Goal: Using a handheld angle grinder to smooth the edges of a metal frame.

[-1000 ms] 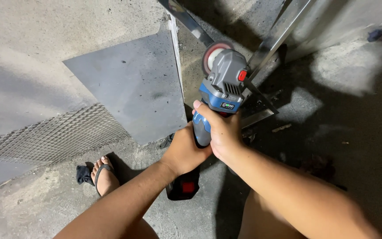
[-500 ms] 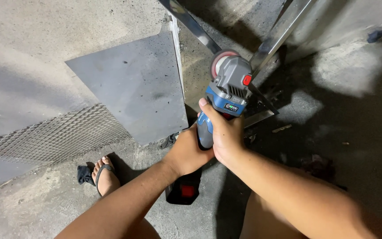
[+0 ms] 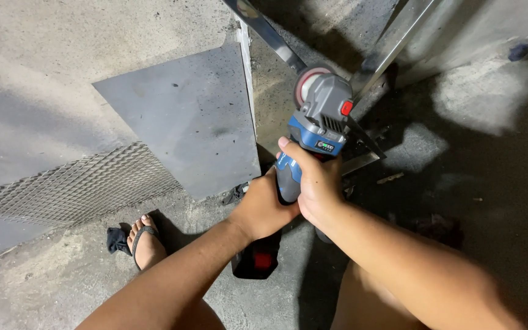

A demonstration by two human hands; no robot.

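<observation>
Right hand: the right hand (image 3: 314, 183) is wrapped tight round the grinder (image 3: 313, 131), thumb up along the blue body, fingers curled over the far side.
Left hand: the left hand (image 3: 263, 208) is tucked in just behind and below the right one, closed on the lower end of the same handle (the two hands are touching, stacked one after the other).
Grinder: grey head with a red button, blue body, sticking up and forward out of both fists; its tail end runs back under the left hand to a black and red battery (image 3: 256, 261) hanging below the wrists.
Disc: the reddish disc (image 3: 307, 82) sits at the far tip, well ahead of the knuckles, right against a slanting metal bar (image 3: 270, 33); whether it is actually touching the bar I cannot tell.
Frame: a second bright bar (image 3: 392, 46) leans in from the upper right, ahead of the right hand.
Plate: a flat grey plate (image 3: 190, 116) lies on the floor, left of the hands and just beside the grinder.
Mesh: a strip of mesh (image 3: 74, 183) stretches off further left, past the plate.
Foot: a sandalled foot (image 3: 145, 241) stands left of the left forearm, near the mesh edge.
</observation>
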